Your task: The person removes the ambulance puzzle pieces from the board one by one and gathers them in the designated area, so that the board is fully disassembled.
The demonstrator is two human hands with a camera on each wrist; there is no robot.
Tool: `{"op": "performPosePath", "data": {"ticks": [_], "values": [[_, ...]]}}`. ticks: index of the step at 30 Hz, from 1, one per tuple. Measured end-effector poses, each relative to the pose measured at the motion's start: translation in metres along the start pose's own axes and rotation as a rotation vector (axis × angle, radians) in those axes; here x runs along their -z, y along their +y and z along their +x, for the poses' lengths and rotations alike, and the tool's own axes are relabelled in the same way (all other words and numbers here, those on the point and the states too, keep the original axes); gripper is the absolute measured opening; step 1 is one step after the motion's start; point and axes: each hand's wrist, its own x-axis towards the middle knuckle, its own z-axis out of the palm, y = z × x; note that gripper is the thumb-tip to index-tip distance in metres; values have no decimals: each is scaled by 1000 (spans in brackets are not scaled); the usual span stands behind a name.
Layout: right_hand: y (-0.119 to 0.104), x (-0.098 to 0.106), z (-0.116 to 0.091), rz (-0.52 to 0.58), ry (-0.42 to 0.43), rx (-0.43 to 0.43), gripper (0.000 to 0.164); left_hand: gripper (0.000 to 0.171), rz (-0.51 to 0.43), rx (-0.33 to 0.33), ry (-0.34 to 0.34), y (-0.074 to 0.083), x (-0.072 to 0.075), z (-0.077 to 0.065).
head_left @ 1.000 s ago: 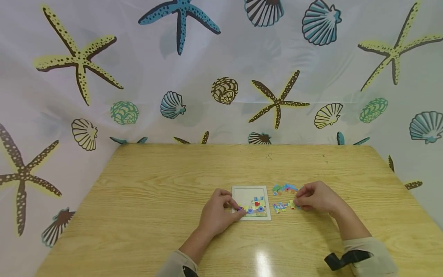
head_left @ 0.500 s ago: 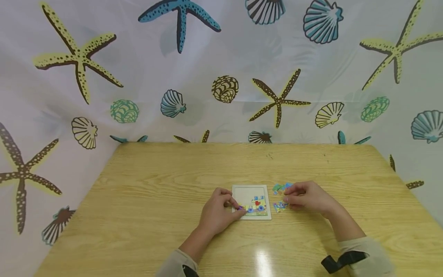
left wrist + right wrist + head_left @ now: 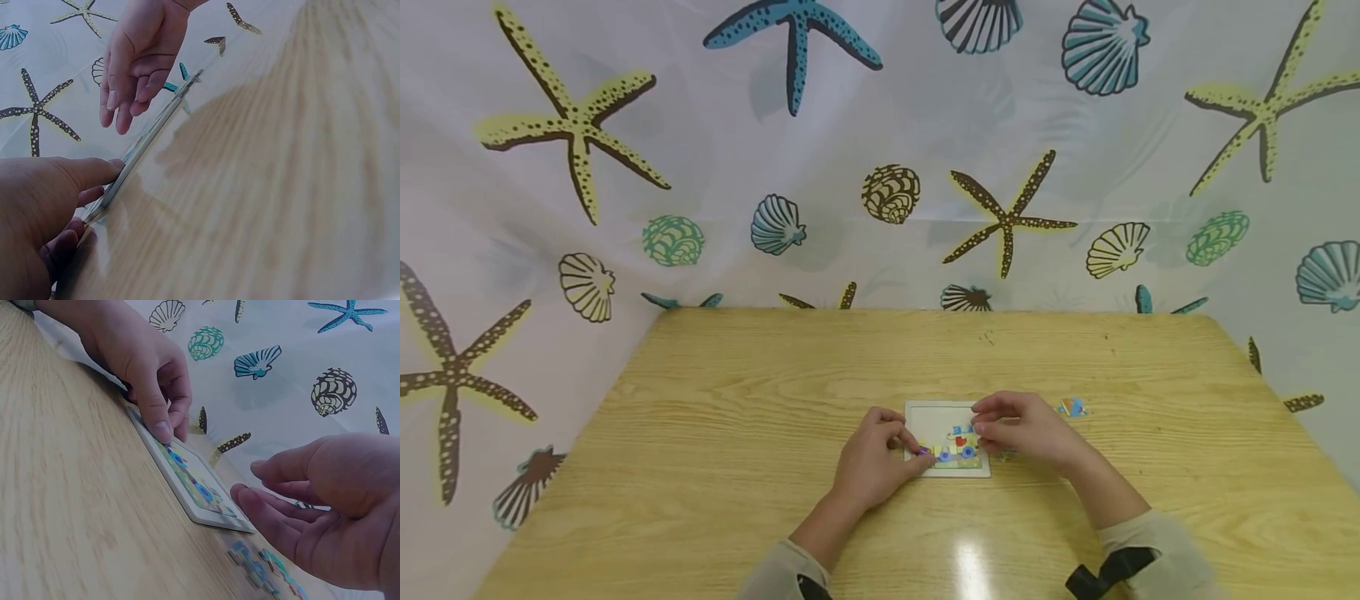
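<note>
A white-framed jigsaw board (image 3: 943, 408) lies on the table, its lower part filled with colourful pieces that show blue wheels and a red patch. At its left edge my left hand (image 3: 874, 461) holds the board, with the thumb and a finger bent over the pieces near the lower left corner. My right hand (image 3: 1026, 429) hovers over the board's right edge. Its thumb and index fingertip stand apart in the right wrist view, and no piece shows between them. Loose puzzle pieces (image 3: 253, 565) lie just beyond the board, partly hidden under the right hand in the head view.
Another loose puzzle piece (image 3: 1072, 407), blue and orange, lies to the right of the right hand. The wooden table (image 3: 760, 383) runs back to a white curtain (image 3: 835, 150) printed with starfish and shells. Black bands (image 3: 1112, 571) circle the sleeves.
My right hand has moved left from the loose pieces to the board's right edge, uncovering a piece on its far side. The left hand has stayed in place on the board.
</note>
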Motion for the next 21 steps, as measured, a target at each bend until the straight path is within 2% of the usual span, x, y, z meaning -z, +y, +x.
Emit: {"op": "performPosePath", "data": {"ticks": [8,12,17,21], "values": [[0,-15,7,-53,43,-5,32,27,-10,-7,-7,0,1,0],[0,-20,7,-126,85,-27,30,27,-3,-18,-11,0,2,0],[-1,-24,5,-198,123,-44,32,26,0,-30,-13,-2,2,0],[-2,-27,4,-198,122,-39,34,26,-8,-31,-15,-2,2,-1]]}}
